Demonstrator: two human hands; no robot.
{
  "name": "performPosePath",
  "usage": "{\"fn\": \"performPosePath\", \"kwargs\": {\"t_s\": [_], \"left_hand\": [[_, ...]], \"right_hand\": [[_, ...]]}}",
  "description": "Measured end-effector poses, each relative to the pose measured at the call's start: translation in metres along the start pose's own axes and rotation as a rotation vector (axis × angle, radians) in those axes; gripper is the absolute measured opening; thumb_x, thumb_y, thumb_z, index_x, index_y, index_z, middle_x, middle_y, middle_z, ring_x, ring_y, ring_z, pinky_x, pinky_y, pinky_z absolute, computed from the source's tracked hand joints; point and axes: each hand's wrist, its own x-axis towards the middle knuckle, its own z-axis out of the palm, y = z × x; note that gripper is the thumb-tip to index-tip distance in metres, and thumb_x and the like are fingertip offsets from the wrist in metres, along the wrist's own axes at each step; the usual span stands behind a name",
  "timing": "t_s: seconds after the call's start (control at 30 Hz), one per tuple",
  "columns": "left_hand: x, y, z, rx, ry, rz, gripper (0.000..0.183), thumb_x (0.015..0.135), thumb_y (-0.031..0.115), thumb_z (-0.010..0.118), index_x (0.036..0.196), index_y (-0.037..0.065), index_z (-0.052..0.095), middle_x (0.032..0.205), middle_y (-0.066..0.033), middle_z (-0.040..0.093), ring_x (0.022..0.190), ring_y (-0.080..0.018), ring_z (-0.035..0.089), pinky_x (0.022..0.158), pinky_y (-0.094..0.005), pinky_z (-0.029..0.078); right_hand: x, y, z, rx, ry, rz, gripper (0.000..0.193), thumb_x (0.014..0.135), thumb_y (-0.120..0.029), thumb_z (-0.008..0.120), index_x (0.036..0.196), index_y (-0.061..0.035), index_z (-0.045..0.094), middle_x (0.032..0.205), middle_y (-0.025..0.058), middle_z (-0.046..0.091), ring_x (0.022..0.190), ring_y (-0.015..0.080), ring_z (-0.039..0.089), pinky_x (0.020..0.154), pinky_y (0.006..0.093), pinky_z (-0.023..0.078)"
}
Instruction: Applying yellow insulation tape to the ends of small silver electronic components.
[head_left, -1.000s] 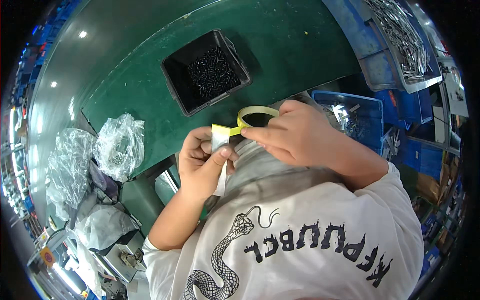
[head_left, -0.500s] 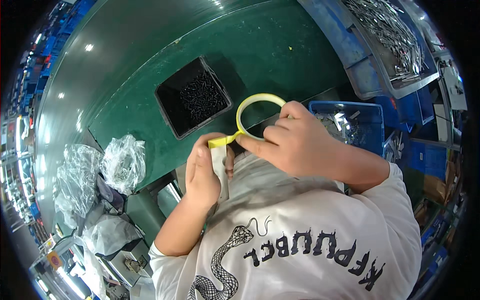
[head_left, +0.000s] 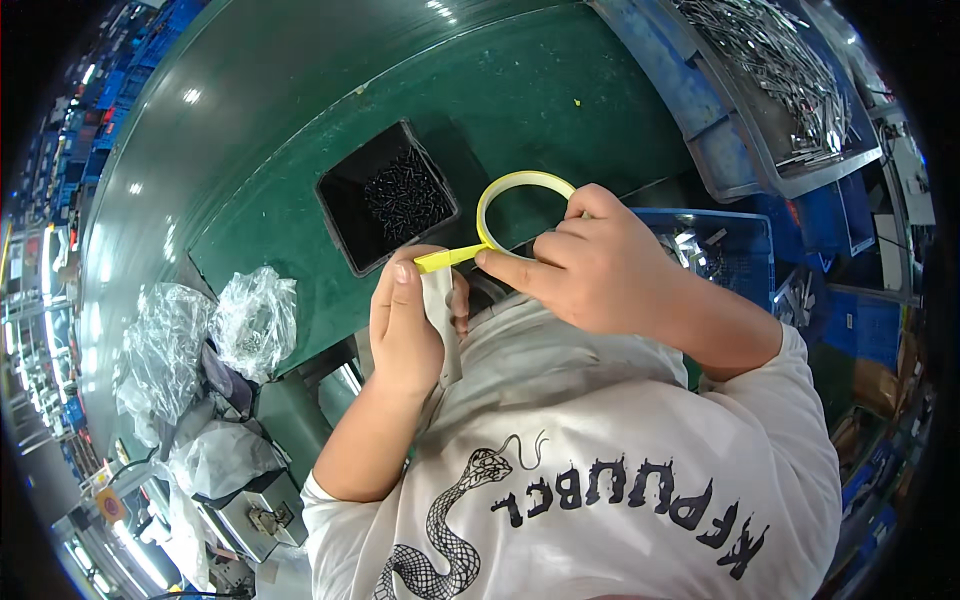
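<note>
My right hand (head_left: 615, 272) grips a ring-shaped roll of yellow tape (head_left: 484, 212), with the index finger pressed along its near side. From the roll a short yellow strip (head_left: 450, 259) runs left to the top end of a flat, off-white piece (head_left: 438, 310). That piece stands roughly upright in my left hand (head_left: 402, 335), thumb on the near side and other fingers behind it. The left thumb tip rests close to the strip's end. What the piece is I cannot tell.
Behind my hands, a black box (head_left: 345, 215) of small black parts sits on the green table (head_left: 530, 100). A large bin (head_left: 715, 130) of thin metal pieces stands far right, above a blue bin (head_left: 650, 218). Crumpled clear plastic bags (head_left: 255, 320) lie left.
The yellow strip is now straighter and tauter between the roll and the off-white piece. The tape roll and both hands have risen slightly in the view.
</note>
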Motion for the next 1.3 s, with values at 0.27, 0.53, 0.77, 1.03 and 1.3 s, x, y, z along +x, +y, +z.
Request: {"fn": "performPosePath", "kwargs": {"t_s": [0.27, 0.53, 0.77, 1.03, 1.3], "left_hand": [[0.008, 0.012, 0.004, 0.063, 0.071, 0.03, 0.034, 0.108, 0.033, 0.044, 0.114, 0.001, 0.055, 0.072, -0.0076, 0.062, 0.055, -0.0118, 0.055, 0.051, -0.0243, 0.047], [0.042, 0.041, 0.01, 0.096, 0.16, 0.032, 0.027, 0.106, 0.021, 0.049, 0.11, -0.003, 0.062, 0.092, -0.012, 0.072, 0.074, -0.0161, 0.068, 0.068, -0.0285, 0.055], [0.064, 0.051, 0.005, 0.426, 0.21, -0.056, 0.025, 0.102, 0.017, 0.055, 0.096, -0.004, 0.068, 0.08, -0.0082, 0.071, 0.065, -0.0129, 0.065, 0.06, -0.0263, 0.053], [0.078, 0.046, -0.002, 0.533, 0.252, -0.06, 0.028, 0.096, 0.022, 0.062, 0.082, -0.002, 0.068, 0.067, -0.003, 0.065, 0.057, -0.0082, 0.059, 0.052, -0.0234, 0.048], [0.086, 0.047, -0.001, 0.539, 0.227, -0.082, 0.028, 0.096, 0.022, 0.062, 0.083, -0.002, 0.068, 0.066, -0.0038, 0.064, 0.055, -0.009, 0.058, 0.051, -0.0242, 0.047]], "right_hand": [[0.009, 0.008, -0.004, -0.027, 0.005, -0.013, 0.043, 0.076, -0.019, 0.069, 0.118, -0.0191, 0.073, 0.058, -0.0067, 0.044, 0.053, 0.0118, 0.048, 0.068, 0.0303, 0.038], [0.033, 0.035, 0.002, -0.125, 0.002, 0.016, 0.033, 0.082, -0.019, 0.069, 0.115, -0.0198, 0.073, 0.058, -0.0057, 0.053, 0.052, 0.0143, 0.051, 0.068, 0.0311, 0.039], [0.044, 0.053, 0.016, -0.094, -0.147, 0.051, 0.028, 0.091, -0.021, 0.064, 0.118, -0.0232, 0.072, 0.058, -0.0044, 0.057, 0.053, 0.0179, 0.055, 0.074, 0.0325, 0.042], [0.052, 0.059, 0.031, -0.091, -0.258, 0.085, 0.025, 0.094, -0.023, 0.061, 0.117, -0.0217, 0.071, 0.063, -0.0017, 0.063, 0.057, 0.0192, 0.06, 0.076, 0.0347, 0.045], [0.052, 0.066, 0.039, -0.089, -0.237, 0.084, 0.026, 0.096, -0.024, 0.059, 0.119, -0.0214, 0.07, 0.064, -0.0021, 0.064, 0.059, 0.0199, 0.062, 0.077, 0.0352, 0.045]]}}
